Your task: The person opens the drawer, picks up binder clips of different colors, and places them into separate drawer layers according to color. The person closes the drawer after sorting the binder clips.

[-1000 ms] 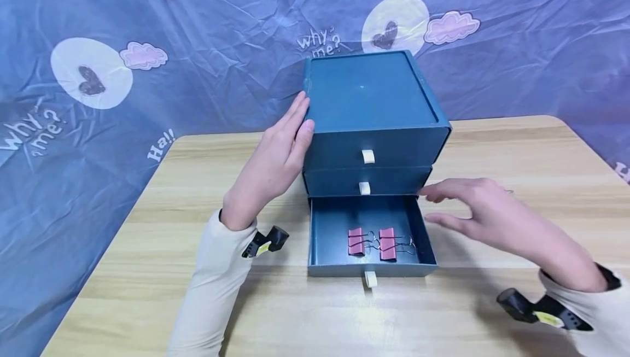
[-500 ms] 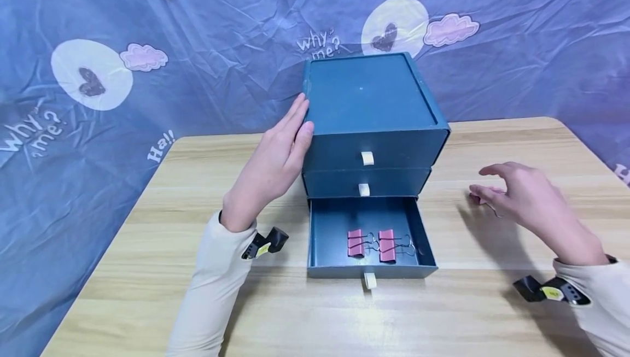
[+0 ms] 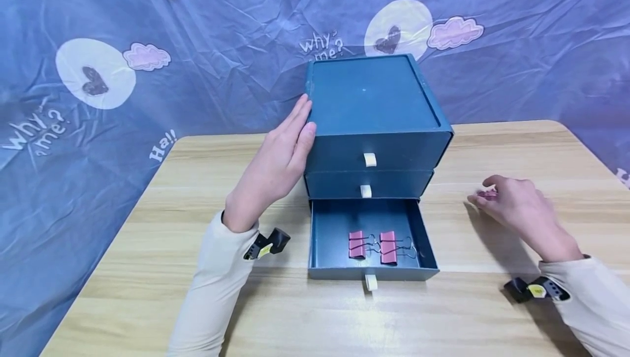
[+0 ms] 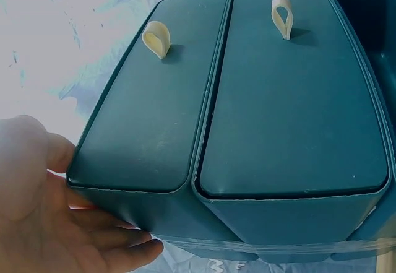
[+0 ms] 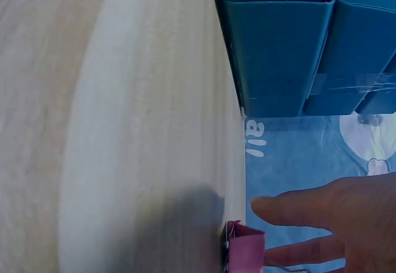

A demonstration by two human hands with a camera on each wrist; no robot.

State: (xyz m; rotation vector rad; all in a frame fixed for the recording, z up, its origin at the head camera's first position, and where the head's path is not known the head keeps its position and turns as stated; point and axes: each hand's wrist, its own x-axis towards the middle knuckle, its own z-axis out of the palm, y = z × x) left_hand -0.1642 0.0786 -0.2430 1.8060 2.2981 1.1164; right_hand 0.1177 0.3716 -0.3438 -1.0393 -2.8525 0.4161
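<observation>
A dark blue cabinet (image 3: 374, 94) of stacked drawers stands on the table. My left hand (image 3: 278, 163) rests flat against its left side, fingers straight; the left wrist view shows the fingers (image 4: 105, 242) along that wall. The bottom drawer (image 3: 334, 220) is pulled out and holds two pink binder clips (image 3: 388, 247) with wire handles. To the right of the cabinet, my right hand (image 3: 524, 209) is around another pink binder clip (image 3: 488, 194) on the table. In the right wrist view the thumb (image 5: 297, 205) appears apart from that clip; the other fingers are partly hidden.
The two upper drawers are closed, each with a white pull tab (image 3: 370, 159). The wooden table (image 3: 197, 204) extends around the cabinet. Behind it hangs a blue printed cloth (image 3: 236, 62).
My right hand has moved right from beside the open drawer to the pink clip on the table, lowering around it. The left hand stays against the cabinet.
</observation>
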